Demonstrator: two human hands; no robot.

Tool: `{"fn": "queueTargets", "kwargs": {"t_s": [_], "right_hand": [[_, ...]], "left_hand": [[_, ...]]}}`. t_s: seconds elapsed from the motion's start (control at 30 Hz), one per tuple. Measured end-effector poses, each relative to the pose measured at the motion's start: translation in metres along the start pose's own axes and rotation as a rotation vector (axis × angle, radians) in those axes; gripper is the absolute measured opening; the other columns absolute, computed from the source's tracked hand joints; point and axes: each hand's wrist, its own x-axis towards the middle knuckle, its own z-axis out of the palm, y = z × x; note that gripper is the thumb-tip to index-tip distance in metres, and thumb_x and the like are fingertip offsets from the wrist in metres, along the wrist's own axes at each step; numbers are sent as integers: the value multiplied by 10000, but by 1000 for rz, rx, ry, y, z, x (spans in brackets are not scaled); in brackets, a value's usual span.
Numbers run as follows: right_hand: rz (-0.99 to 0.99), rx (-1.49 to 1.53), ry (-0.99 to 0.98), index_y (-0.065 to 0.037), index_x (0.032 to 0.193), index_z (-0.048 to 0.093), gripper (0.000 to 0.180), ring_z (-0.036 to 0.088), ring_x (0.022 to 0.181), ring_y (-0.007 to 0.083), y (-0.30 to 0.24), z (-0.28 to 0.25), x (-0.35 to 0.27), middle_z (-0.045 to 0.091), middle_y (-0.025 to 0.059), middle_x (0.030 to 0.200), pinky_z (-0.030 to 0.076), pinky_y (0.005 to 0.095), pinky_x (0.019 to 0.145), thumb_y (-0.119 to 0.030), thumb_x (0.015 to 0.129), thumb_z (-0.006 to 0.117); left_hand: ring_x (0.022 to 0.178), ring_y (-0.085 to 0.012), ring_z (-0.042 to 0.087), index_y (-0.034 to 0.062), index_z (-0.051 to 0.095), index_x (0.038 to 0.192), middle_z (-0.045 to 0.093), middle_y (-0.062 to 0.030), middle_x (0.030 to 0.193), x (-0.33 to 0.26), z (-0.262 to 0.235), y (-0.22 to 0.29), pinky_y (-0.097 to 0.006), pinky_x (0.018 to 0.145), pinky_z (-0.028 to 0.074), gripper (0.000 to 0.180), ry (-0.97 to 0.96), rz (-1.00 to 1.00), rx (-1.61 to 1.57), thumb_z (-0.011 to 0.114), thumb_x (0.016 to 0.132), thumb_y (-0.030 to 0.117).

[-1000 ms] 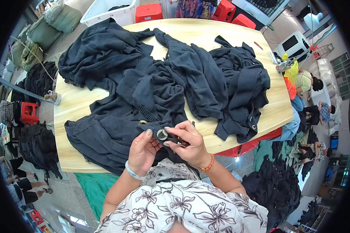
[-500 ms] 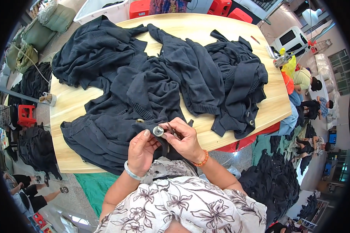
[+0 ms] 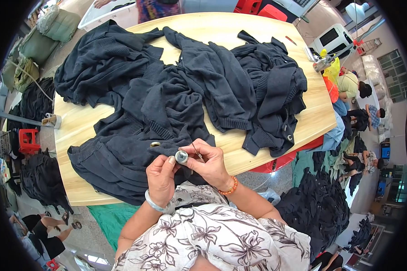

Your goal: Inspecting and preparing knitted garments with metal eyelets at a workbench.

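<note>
A pale button (image 3: 181,156) with a dark centre stands between my two hands, at the near edge of a dark knitted cardigan (image 3: 117,162). My left hand (image 3: 160,178) is closed, its thumb and finger pinching at the button's left side. My right hand (image 3: 208,165) is closed too, with fingers against the button's right side. A thin dark metal tool (image 3: 197,151) pokes out of the right fingers; its exact kind is not clear. Another button (image 3: 155,144) shows on the cardigan just beyond my left hand. The button's underside is hidden by my fingers.
More dark knitwear (image 3: 217,81) covers much of the wooden table (image 3: 319,117). A red pen-like stick (image 3: 291,40) lies at the far right, near a metal clamp (image 3: 323,63). Garment heaps (image 3: 316,207) lie right of me. A person (image 3: 158,10) stands beyond the table by a white bin (image 3: 108,18).
The view has shifted slightly. The thin tool in my right hand points more upward, and the dark strip below my hands is out of sight. Across the table, a person's hand appears over the bin.
</note>
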Motion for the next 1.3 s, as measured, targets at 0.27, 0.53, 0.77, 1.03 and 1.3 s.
{"fn": "queueTargets", "kwargs": {"t_s": [0.27,0.53,0.77,1.03,1.3], "right_hand": [[-292,-193,165,5,891,688,101,562,718,86,0,-1,-8,614,42,798,428,226,585,-4,800,729],[-551,-381,243,0,920,655,265,604,625,197,0,6,-21,590,87,839,459,272,546,83,670,677],[-699,-435,255,-37,880,644,293,605,670,223,-14,-6,-6,605,91,800,483,286,551,44,629,772],[-400,-285,166,-3,855,628,148,517,666,96,-6,-10,-5,583,52,832,409,221,572,35,741,714],[-294,-361,96,11,864,637,153,531,668,91,-4,-13,-8,579,55,832,416,217,561,40,732,708]], "left_hand": [[714,-47,467,80,457,730,491,30,752,2,31,-2,-220,633,414,243,177,71,211,554,953,91],[894,-147,610,1,538,1042,625,-66,1002,-3,5,-9,-285,813,490,183,-111,117,187,480,1022,174],[747,-44,453,53,509,832,494,31,801,1,10,-10,-204,667,395,122,64,200,499,593,921,59],[991,-136,569,9,438,1309,567,-98,1132,4,10,-17,-247,855,460,567,-101,472,563,676,805,-92],[888,-114,595,-40,600,1114,620,-69,1024,12,-2,-14,-225,788,476,312,-131,380,657,659,811,-88]]}}
